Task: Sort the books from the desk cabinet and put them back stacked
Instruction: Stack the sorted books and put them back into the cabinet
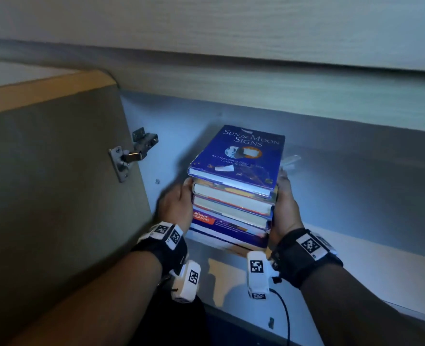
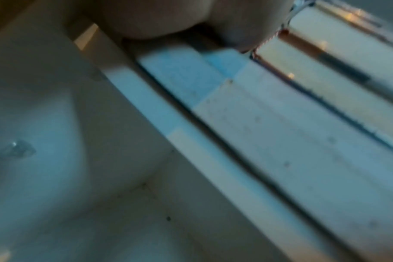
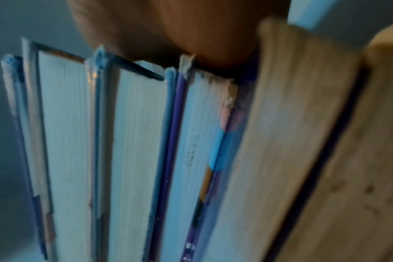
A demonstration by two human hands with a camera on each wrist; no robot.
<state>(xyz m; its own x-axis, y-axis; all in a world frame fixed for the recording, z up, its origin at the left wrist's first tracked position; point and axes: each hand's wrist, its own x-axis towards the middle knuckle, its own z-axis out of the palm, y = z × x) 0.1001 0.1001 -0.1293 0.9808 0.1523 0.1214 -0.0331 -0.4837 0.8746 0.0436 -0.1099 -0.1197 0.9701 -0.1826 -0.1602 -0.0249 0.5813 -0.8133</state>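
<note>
Clamping the stack [image 1: 231, 196] from both sides, the left hand [image 1: 175, 204] presses its palm and thumb against one flank, and the right hand [image 1: 285, 208] presses the other, fingers lying along the edges. The stack sits inside the open cabinet [image 1: 343, 176], at or just above its floor; which, I cannot tell. Several books make it look heavy and stiff, yet loose layers could shear apart, so a low grip near the bottom book seems safest. Left of the stack, the door [image 1: 56, 171] and its hinge [image 1: 131, 156] stand close. A small clear object [image 1: 290, 162] lies just beyond the stack.
</note>
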